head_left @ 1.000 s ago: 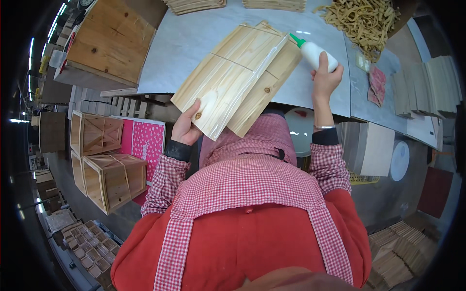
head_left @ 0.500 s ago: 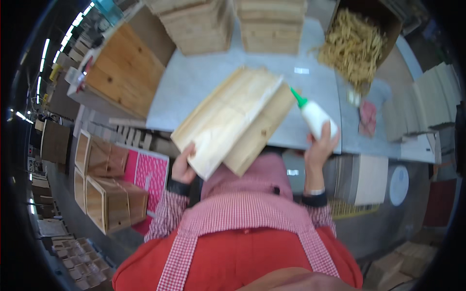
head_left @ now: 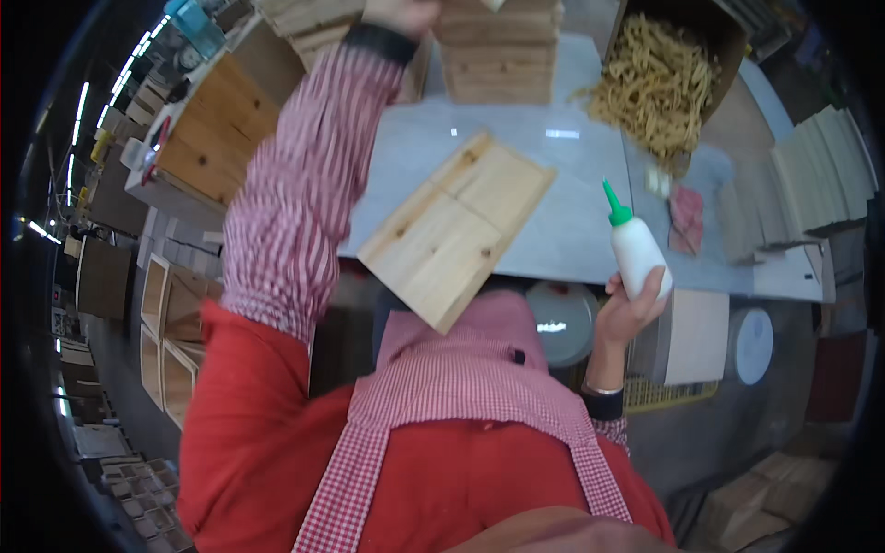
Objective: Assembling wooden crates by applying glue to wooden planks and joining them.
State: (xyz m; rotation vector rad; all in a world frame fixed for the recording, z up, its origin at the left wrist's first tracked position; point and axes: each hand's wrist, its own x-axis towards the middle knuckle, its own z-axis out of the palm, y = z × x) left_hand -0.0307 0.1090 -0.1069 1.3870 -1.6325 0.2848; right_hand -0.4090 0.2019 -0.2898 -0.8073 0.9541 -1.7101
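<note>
My right hand (head_left: 632, 311) grips a white squeeze bottle (head_left: 639, 258) with a green pointed nozzle, held nozzle up over the table's front edge. My left arm stretches far forward. At the top edge of the picture, my left hand (head_left: 406, 13) is beside a stack of wooden boards (head_left: 498, 64); its fingers are cut off or blurred, so any hold is hidden. Between my arms a flat, pale wooden panel (head_left: 452, 230) with knots and a cross seam lies slanted on the table, its near corner jutting past the front edge. Neither hand touches it.
The grey-white table (head_left: 562, 235) bears a box of yellowish strips (head_left: 659, 88) at the far right, a pink cloth (head_left: 686, 219) and pale board stacks (head_left: 825, 175). A large wooden panel (head_left: 217, 129) stands left. Wooden boxes (head_left: 175, 313) sit lower left; a round stool (head_left: 560, 323) is below the table.
My left hand has let go of the wooden piece near my lap and swung forward to the stacks. One panel now lies slanted there. The bottle has shifted slightly right and is more upright.
</note>
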